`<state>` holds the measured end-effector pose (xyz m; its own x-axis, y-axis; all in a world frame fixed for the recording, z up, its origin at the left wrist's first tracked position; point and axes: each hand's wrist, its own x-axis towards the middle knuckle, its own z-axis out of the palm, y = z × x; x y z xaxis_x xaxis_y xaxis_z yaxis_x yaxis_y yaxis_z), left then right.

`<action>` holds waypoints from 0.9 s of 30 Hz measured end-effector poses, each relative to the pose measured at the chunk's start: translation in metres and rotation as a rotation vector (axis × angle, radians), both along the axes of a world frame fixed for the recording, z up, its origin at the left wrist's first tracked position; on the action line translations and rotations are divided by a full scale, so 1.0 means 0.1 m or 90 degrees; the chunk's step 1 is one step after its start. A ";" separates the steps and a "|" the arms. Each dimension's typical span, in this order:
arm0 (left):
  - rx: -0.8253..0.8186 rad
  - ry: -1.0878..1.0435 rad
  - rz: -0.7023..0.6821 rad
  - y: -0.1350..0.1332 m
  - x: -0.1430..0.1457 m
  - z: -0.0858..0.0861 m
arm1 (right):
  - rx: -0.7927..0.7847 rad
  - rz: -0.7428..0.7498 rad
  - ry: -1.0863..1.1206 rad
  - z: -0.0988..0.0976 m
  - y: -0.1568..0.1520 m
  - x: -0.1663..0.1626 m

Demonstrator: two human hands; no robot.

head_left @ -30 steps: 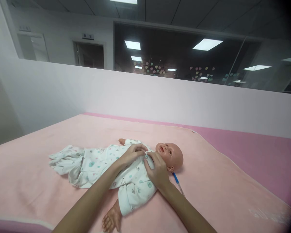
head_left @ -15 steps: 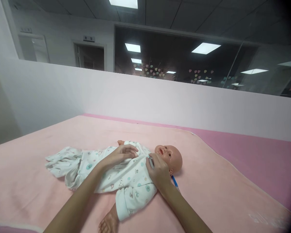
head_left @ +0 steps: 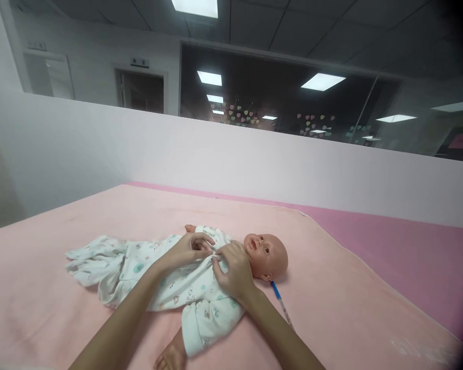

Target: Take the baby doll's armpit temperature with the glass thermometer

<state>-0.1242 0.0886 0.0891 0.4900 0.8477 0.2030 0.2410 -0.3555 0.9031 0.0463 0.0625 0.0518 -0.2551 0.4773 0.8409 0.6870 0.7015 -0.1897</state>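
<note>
A baby doll [head_left: 270,257] lies on its back with its head to the right, dressed in a white printed baby romper [head_left: 200,285]. Over the chest, my left hand [head_left: 191,249] has curled fingers, with thumb and fingertips closed at the romper's front edge. Just beside it, my right hand [head_left: 235,270] pinches the same front edge between thumb and fingers. The fingertips of both hands nearly meet, and any fastener between them is hidden. One doll hand [head_left: 172,355] sticks out of the near sleeve. The romper's leg ends [head_left: 88,262] lie bunched at the left.
A peach-pink blanket [head_left: 343,303] covers the surface, with a pink mat [head_left: 409,252] showing beyond its right edge. A thin stick with a blue end [head_left: 275,290] lies near the doll's head, beside my right forearm. A low white wall [head_left: 254,164] stands behind.
My right hand has moved left from the neckline down the chest towards my left hand. My left fingers have curled in at the romper's edge. More of the blue-ended stick shows.
</note>
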 end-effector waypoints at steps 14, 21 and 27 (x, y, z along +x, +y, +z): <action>-0.062 -0.081 -0.011 -0.02 0.00 0.02 | -0.031 -0.020 0.036 -0.13 -0.02 -0.01; -0.076 -0.077 0.018 -0.05 0.02 0.05 | 0.001 -0.039 0.033 -0.16 0.00 -0.02; -0.035 -0.011 -0.043 -0.06 0.05 0.03 | -0.002 -0.052 0.036 -0.16 0.00 -0.03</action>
<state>-0.1193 0.0825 0.0922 0.5428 0.8234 0.1656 0.2029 -0.3199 0.9255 0.0434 0.0622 0.0357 -0.1668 0.4968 0.8517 0.7302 0.6427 -0.2318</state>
